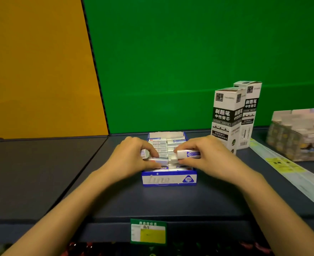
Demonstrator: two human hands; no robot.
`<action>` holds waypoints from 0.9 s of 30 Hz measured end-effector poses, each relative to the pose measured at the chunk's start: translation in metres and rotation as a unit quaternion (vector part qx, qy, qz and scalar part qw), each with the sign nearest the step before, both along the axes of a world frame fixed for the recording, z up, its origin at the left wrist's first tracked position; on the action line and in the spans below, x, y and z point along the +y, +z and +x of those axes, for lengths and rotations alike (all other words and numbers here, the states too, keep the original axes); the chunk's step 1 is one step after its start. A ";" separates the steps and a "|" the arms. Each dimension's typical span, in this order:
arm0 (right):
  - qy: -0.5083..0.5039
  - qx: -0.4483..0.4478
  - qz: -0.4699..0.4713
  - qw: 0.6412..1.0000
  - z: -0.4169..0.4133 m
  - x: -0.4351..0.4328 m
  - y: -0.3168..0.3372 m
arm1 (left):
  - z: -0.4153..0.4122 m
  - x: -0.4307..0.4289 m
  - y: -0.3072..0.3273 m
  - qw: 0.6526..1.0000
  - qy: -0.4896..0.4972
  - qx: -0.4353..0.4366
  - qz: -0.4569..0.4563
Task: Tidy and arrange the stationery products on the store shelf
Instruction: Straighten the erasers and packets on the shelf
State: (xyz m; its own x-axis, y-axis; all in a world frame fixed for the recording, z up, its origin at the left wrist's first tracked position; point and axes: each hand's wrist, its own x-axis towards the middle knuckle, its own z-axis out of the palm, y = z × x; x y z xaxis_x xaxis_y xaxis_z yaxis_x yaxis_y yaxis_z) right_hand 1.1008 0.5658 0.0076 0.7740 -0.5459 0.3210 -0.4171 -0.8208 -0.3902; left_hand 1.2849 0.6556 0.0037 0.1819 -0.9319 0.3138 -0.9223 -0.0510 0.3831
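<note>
A blue and white display box (169,179) marked 2B stands on the dark shelf (171,202), filled with several white wrapped erasers. My left hand (134,156) reaches over the box's left side and pinches a small eraser (145,153) at its left rim. Over the right side, my right hand (206,156) grips another eraser (188,154) with a blue 2B mark, held lengthwise just above the rows. Both hands hide part of the box's contents.
Two tall white and black refill boxes (230,117) stand upright right of the eraser box. Farther right lies a carton of small packs (298,137), with a long clear strip (289,174) before it. A green price tag (148,231) hangs on the shelf's front edge.
</note>
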 end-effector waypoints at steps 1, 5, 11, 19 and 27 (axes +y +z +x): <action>-0.006 0.005 -0.007 1.000 0.002 0.001 0.000 | 0.001 0.001 -0.001 1.000 -0.010 0.001 -0.008; -0.035 0.031 -0.053 0.997 0.008 0.004 -0.002 | 0.007 0.002 -0.006 0.999 -0.047 0.009 -0.024; -0.013 0.042 -0.015 0.999 0.010 0.000 -0.003 | 0.012 -0.002 -0.005 0.996 -0.080 -0.034 0.001; 0.007 0.071 -0.007 0.997 0.010 -0.009 0.001 | 0.014 -0.002 0.002 0.992 -0.116 -0.026 0.038; 0.038 0.059 -0.019 0.997 0.007 0.000 0.004 | 0.016 0.013 0.019 0.986 -0.128 0.090 0.064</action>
State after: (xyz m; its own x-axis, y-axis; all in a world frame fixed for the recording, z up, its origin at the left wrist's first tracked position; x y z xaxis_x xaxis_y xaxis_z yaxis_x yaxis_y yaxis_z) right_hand 1.1082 0.5654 0.0119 0.8462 -0.4735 0.2444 -0.3948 -0.8651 -0.3092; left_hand 1.3005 0.6681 0.0222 -0.0224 -0.9842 0.1758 -0.8287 0.1166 0.5473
